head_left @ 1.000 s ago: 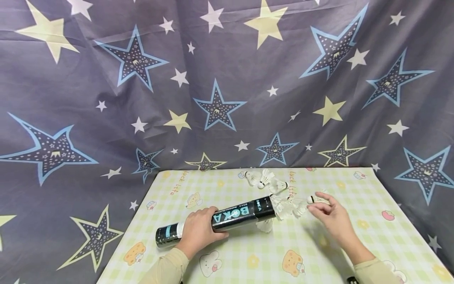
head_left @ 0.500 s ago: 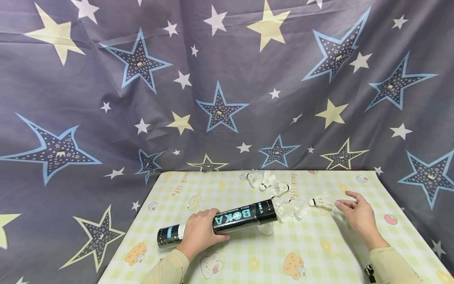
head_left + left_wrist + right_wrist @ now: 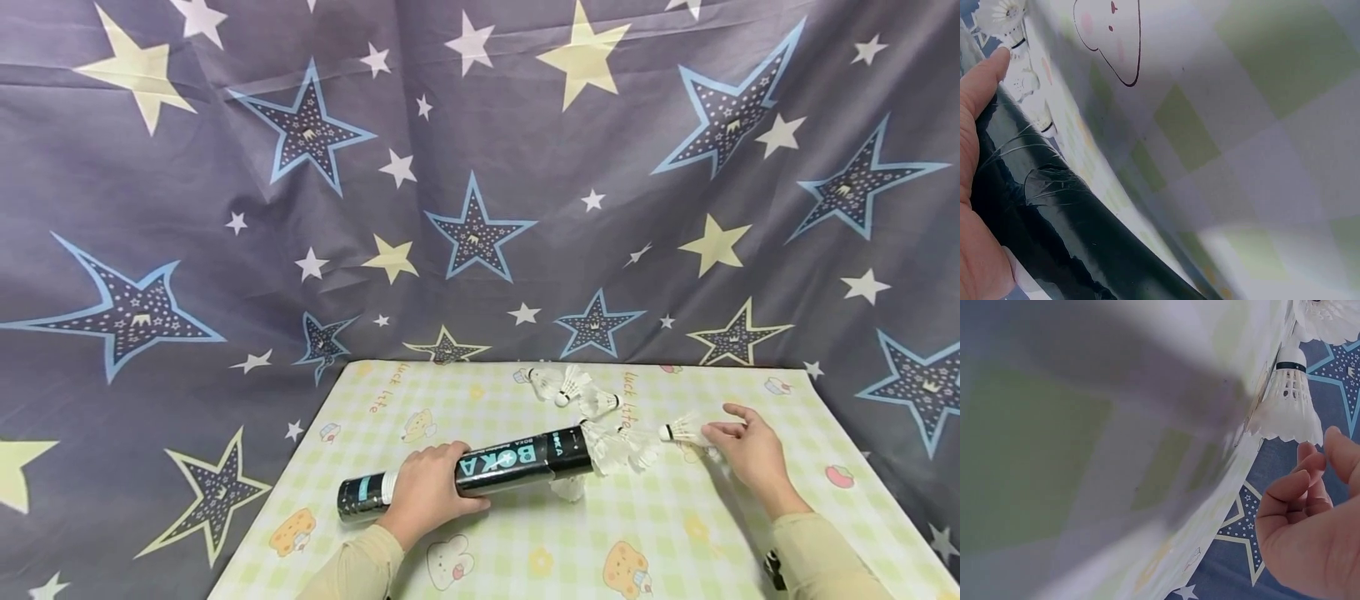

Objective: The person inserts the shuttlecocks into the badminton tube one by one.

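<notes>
I monitor the left hand [image 3: 431,492] curled round a glossy black tube [image 3: 521,461] lettered in turquoise; at the narrowly spaced fingertips of the right hand [image 3: 752,450] lies a white feathered shuttlecock [image 3: 681,430], dark-banded, cork pointing away; whether they pinch it, I cannot tell

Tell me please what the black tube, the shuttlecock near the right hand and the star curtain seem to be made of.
Tube: glossy, seemingly plastic film, wrinkled and shining; its core, perhaps cardboard, is hidden. Shuttlecock: probably feathers, matt white, by the thin ribs and scalloped edge. Curtain: matt cloth, apparently, by its soft folds.
</notes>
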### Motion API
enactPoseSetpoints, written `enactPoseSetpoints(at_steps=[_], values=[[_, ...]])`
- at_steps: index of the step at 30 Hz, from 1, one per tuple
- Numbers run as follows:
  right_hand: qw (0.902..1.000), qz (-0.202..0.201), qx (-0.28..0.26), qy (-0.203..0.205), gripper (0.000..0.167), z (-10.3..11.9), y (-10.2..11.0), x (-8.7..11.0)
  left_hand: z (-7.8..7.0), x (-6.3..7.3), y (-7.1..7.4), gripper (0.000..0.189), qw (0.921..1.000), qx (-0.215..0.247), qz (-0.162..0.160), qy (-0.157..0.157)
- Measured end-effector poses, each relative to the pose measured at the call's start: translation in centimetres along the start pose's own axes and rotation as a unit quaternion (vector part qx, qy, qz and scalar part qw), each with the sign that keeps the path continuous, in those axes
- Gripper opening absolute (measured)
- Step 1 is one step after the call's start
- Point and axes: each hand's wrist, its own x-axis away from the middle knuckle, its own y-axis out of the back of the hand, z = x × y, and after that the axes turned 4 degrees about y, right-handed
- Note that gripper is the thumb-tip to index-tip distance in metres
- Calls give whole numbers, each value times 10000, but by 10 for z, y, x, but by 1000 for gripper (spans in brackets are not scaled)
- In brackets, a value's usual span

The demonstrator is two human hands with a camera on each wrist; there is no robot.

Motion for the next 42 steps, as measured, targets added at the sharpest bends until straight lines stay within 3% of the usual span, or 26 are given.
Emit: enactPoseSetpoints(at_steps=[12,23,27,34,42], values=[[9997,11,209,-110,54,-3,0,1,-3,0,-1,82,9999,-83,-36,-137],[9996,-260,59,5,57,-2,7,14,-7,4,3,82,9991,163,-321,218],[9986,-407,-303,111,60,17,5,24,-11,8,5,82,9982,135,-430,397],[9900,-446,-1294,352,66,75,-12,45,-21,12,12,90,9950,-152,-807,576],[9779,-302,-1913,785,59,121,-39,58,-30,13,12,90,9945,-150,-857,591]])
